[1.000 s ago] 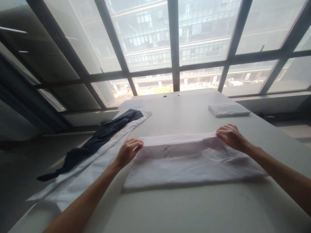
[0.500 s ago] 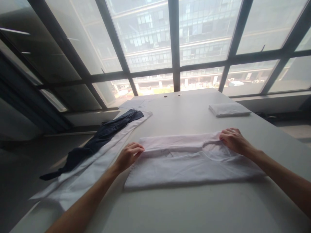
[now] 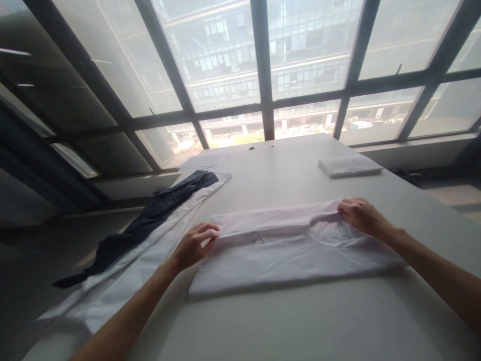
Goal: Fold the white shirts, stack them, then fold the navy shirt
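A white T-shirt (image 3: 285, 265) lies in front of me, laid sideways with its far part folded over toward me in a long strip. Its round neck opening faces right. My left hand (image 3: 197, 244) pinches the folded edge at the left end between thumb and fingers. Near the collar, my right hand (image 3: 358, 214) grips the fold at its right end, fingers curled over the cloth. Between both hands the folded edge runs nearly straight, with small creases in the layer below.
Along the left side of the white table (image 3: 285, 326) lie white cloth (image 3: 139, 281) and a dark navy garment (image 3: 150, 215), hanging partly past the edge. A folded white stack (image 3: 349, 166) sits at the far right. Large windows (image 3: 225, 55) stand beyond the table.
The view has shifted slightly, moving the scene a little left. My left fingers have spread slightly at the fold. My right hand keeps its grip; the T-shirt looks nearly the same.
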The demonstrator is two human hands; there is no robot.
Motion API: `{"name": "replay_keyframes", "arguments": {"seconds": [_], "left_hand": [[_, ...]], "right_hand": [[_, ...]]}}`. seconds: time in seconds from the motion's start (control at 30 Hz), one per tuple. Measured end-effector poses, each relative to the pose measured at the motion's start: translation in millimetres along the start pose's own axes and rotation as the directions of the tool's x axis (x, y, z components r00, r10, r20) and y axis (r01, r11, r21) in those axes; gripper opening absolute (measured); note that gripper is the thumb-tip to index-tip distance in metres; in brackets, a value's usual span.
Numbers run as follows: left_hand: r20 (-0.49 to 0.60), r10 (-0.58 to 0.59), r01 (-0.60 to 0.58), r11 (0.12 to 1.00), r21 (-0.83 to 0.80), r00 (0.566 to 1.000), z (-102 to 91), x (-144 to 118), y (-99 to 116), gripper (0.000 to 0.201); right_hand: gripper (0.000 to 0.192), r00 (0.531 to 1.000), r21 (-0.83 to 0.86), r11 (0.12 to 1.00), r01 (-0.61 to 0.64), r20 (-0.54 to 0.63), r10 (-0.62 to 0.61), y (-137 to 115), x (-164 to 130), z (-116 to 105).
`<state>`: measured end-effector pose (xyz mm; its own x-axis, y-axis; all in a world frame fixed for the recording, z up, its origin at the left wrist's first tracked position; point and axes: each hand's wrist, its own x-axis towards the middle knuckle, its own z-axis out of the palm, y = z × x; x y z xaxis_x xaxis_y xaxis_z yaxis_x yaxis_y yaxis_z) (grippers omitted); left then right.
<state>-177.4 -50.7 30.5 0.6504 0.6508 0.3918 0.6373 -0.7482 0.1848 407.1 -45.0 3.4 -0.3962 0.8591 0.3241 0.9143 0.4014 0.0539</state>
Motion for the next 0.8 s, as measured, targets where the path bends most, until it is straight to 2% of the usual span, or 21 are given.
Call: {"name": "replay_keyframes", "arguments": {"seconds": [0.07,0.1,0.13,0.2,0.23,0.3,0.37,0.43,0.5,0.57,0.67,0.8], "left_hand": [[0.075,-0.011,0.012,1.000,-0.012,0.997,-3.9,3,1,0.014],[0.077,-0.033,0.035,0.999,-0.022,0.996,-6.3,6,3,0.015],[0.046,-0.069,0.071,0.997,-0.035,0.997,-8.5,12,5,0.017],[-0.084,-0.164,0.158,0.985,-0.074,0.983,-9.5,31,11,0.023],[-0.147,-0.201,0.188,0.977,-0.099,0.968,-6.9,43,16,0.026],[-0.185,-0.215,0.194,0.973,-0.123,0.959,6.9,74,28,0.028],[-0.116,-0.197,0.186,0.977,-0.106,0.973,31.7,105,42,0.032],[0.014,-0.172,0.172,0.984,-0.050,0.985,62.1,132,56,0.038],[0.157,-0.178,0.176,0.984,0.027,0.971,90.6,150,68,0.045],[0.276,-0.199,0.183,0.980,0.082,0.940,111.0,156,75,0.050],[0.330,-0.174,0.145,0.983,0.112,0.928,124.3,152,76,0.055],[0.292,-0.126,0.100,0.989,0.105,0.948,125.9,143,70,0.053]], "right_hand": [[0.019,1.000,0.042,0.999,0.004,0.022,-0.005,0,-2,-2],[0.019,0.999,0.063,0.998,0.007,0.033,-0.010,1,-3,-2],[0.019,0.999,0.078,0.997,0.007,0.038,-0.010,1,-3,-3],[0.020,1.000,0.102,0.995,-0.010,0.009,0.009,0,1,-3],[0.021,0.999,0.121,0.992,-0.028,-0.027,0.032,-2,6,-3],[0.026,0.988,0.193,0.978,-0.077,-0.118,0.100,-13,21,-1],[0.030,0.969,0.285,0.951,-0.122,-0.175,0.177,-33,42,4],[0.035,0.963,0.339,0.929,-0.147,-0.166,0.213,-60,64,10],[0.039,0.974,0.368,0.917,-0.152,-0.100,0.201,-88,84,18],[0.044,0.989,0.373,0.918,-0.132,-0.013,0.148,-114,97,25],[0.054,0.983,0.359,0.921,-0.148,0.159,0.096,-141,108,34],[0.065,0.966,0.357,0.919,-0.169,0.243,0.084,-151,115,41]]}}
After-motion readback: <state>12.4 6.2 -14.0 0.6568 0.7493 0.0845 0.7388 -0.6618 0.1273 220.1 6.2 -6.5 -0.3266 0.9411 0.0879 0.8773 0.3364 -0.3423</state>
